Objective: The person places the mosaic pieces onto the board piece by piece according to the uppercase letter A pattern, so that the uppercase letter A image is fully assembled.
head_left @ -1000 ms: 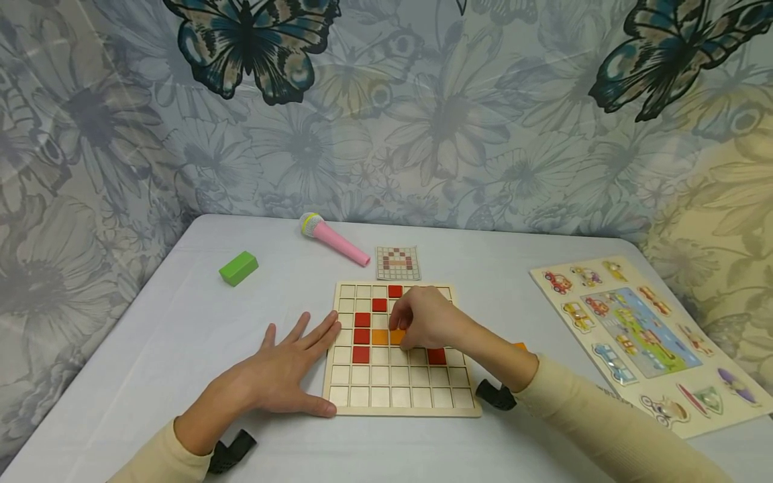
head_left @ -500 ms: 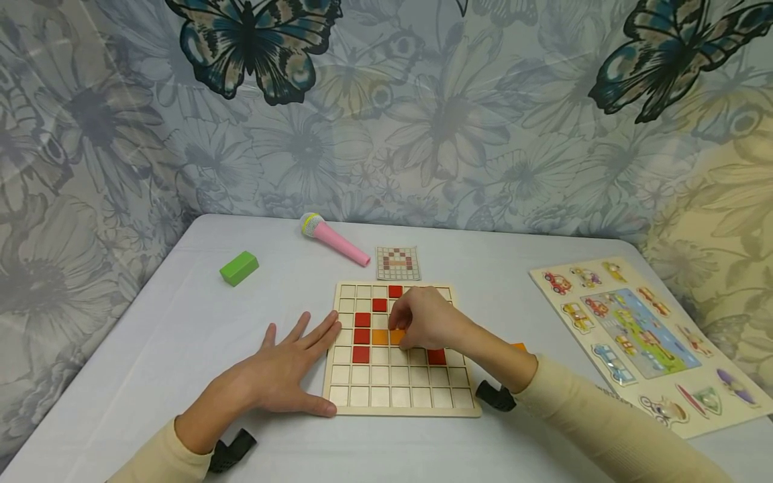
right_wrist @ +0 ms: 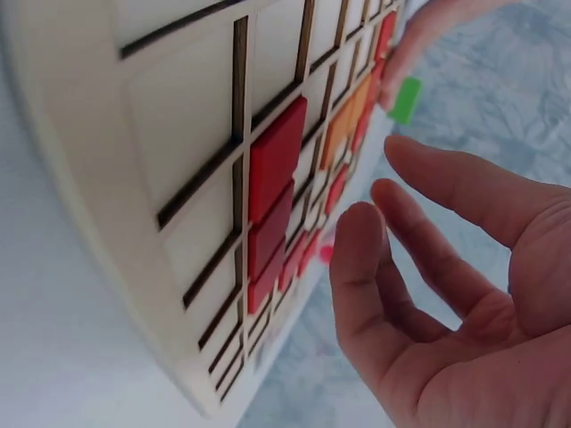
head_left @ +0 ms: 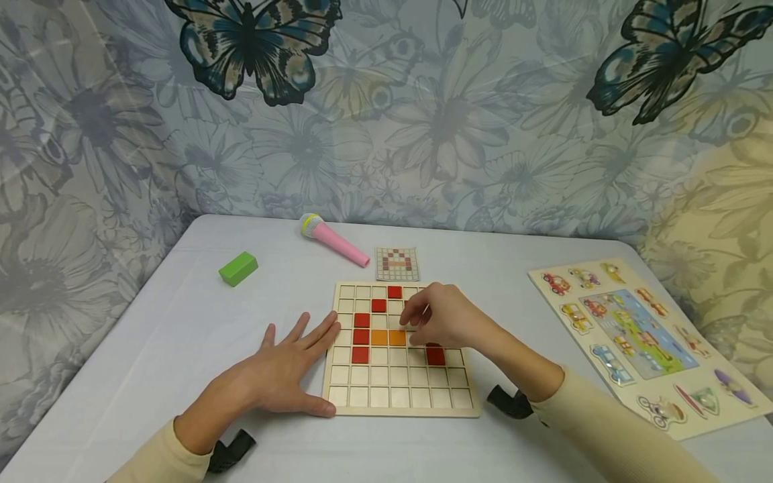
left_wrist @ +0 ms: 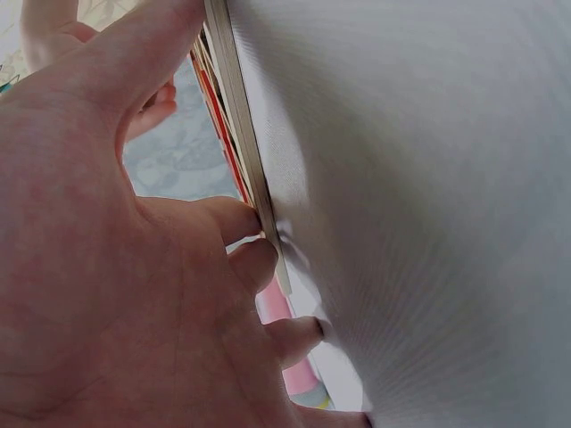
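Observation:
A wooden grid board (head_left: 404,412) lies on the table, with red tiles (head_left: 360,355) and two orange tiles (head_left: 397,337) set in its squares. My left hand (head_left: 286,376) is spread flat along the board's left edge, thumb at the lower corner and fingertips at the side. Over the right half of the board hovers my right hand (head_left: 443,318), its fingers loosely bent. In the right wrist view nothing is between the fingertips (right_wrist: 359,227) and thumb, which stand apart from the tiles. That hand hides some squares and part of the red tiles on the right.
Behind the board lies a small pattern card (head_left: 396,263), with a pink toy microphone (head_left: 338,243) to its left. A green block (head_left: 238,269) sits at the far left. On the right is a picture puzzle board (head_left: 652,349) with vehicle pieces.
My right hand has drawn back slightly to the right and its fingers have come off the second orange tile, which now shows fully in its square. The left hand stays put.

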Demonstrator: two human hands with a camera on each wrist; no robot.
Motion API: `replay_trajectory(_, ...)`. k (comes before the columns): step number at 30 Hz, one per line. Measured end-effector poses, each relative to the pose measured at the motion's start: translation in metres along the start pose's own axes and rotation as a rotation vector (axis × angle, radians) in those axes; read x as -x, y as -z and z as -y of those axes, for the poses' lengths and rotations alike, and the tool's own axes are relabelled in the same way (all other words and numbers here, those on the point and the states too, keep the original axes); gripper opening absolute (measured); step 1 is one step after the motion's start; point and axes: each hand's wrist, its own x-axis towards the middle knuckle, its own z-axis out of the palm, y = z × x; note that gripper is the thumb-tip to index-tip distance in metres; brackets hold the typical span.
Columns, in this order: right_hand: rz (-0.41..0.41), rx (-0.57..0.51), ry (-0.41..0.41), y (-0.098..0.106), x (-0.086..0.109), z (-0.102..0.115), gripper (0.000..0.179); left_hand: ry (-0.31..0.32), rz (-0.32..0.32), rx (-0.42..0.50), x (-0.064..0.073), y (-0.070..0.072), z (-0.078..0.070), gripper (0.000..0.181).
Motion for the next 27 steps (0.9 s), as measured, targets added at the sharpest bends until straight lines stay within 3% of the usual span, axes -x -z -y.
replay_trajectory(10, -0.039, -0.039, 0.045, 0.021, 0.032, -0.020, 0.020, 0.001, -0.007, 0.001, 0.000, 0.000, 0.000, 0.126)
replay_trajectory(19, -0.089, -0.002, 0.018, 0.038, 0.068, -0.046, 0.026, 0.000, -0.011, -0.006, -0.002, -0.001, 0.001, 0.126)
replay_trajectory(27, -0.091, -0.034, -0.027, 0.047, 0.091, -0.072, 0.027, 0.003, -0.010, -0.004, -0.002, -0.002, 0.000, 0.126)
